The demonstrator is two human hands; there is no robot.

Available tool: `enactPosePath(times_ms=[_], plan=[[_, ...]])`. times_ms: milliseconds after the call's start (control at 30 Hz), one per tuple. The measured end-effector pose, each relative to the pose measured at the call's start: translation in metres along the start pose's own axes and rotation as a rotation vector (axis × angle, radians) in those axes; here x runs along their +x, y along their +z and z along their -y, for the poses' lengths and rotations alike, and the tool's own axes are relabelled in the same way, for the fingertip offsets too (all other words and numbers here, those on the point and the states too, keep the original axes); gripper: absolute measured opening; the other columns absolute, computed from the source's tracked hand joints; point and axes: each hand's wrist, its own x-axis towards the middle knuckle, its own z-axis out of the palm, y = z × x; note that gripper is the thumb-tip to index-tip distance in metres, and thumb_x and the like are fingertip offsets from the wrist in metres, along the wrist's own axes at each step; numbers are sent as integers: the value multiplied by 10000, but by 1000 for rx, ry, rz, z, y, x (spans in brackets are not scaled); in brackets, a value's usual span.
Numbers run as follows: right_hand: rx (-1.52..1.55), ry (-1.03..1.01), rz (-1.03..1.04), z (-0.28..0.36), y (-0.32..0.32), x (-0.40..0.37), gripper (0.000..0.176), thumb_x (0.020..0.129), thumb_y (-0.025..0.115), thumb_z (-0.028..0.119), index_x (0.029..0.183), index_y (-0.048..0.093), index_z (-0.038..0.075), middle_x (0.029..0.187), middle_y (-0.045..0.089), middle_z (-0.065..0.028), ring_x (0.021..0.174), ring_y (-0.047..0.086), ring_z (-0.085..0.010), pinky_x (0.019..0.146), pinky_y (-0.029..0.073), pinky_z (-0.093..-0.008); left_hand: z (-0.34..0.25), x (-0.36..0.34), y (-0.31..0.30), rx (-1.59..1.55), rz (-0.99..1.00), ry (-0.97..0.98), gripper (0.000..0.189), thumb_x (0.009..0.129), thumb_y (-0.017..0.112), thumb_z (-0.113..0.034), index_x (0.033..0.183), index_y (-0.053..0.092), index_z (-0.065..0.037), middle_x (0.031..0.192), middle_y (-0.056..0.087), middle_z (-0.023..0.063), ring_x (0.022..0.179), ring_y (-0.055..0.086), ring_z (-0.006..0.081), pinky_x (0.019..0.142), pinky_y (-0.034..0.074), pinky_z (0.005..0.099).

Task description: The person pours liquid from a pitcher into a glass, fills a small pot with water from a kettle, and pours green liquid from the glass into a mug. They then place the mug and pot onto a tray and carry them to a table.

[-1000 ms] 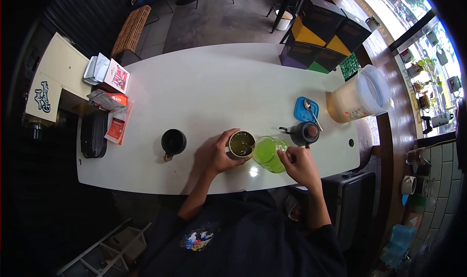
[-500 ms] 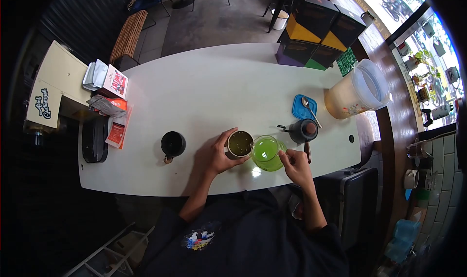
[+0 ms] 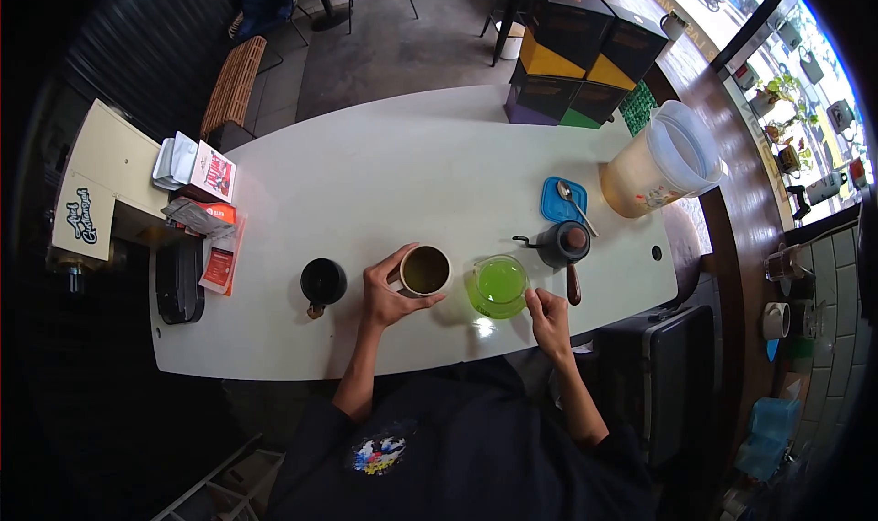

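My left hand (image 3: 391,292) is wrapped round a light-coloured mug (image 3: 425,271) that holds a dark greenish-brown liquid. To its right, my right hand (image 3: 548,318) grips the handle of a clear glass jug (image 3: 499,286) with bright green liquid inside. Jug and mug stand apart, with a small gap between them. Left of my left hand sits a black cup (image 3: 324,282) with a wooden handle. Just beyond the jug is a dark grey kettle (image 3: 562,245) with a thin spout, a brown lid knob and a wooden handle.
A spoon (image 3: 576,206) lies across a blue lid (image 3: 556,212). Right of it stands a large translucent plastic tub (image 3: 660,160). Black boxes (image 3: 572,50) are stacked at the far right. Packets (image 3: 215,219) and a black case (image 3: 179,280) occupy the left end of the white table (image 3: 384,173).
The mug has moved left with my left hand, away from the jug. The jug's rim no longer meets the mug. The whole view has shifted slightly.
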Motion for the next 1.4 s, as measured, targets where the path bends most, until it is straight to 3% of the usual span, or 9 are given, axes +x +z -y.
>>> enactPosePath(times_ms=[567,1000,1400], plan=[[91,-25,-60,-11,13,-2,397,977,477,227,636,396,40,563,357,40,526,321,-50,475,264,-241,-17,4,-27,34,-38,-6,761,515,897,-198,1158,579,57,1013,678,129,939,657,177,875,522,320],[91,-25,-32,-14,12,-3,377,987,440,202,658,425,19,588,384,10,550,375,-67,512,329,-240,-6,-3,-9,-6,69,-65,778,513,891,-178,1182,564,47,1050,661,140,980,645,190,911,512,334],[88,-17,-65,-4,15,-5,381,990,423,200,660,423,10,577,386,-1,548,373,-75,511,304,-254,2,-4,2,19,96,-48,785,523,894,-178,1192,550,45,1090,642,144,999,636,199,917,505,329]])
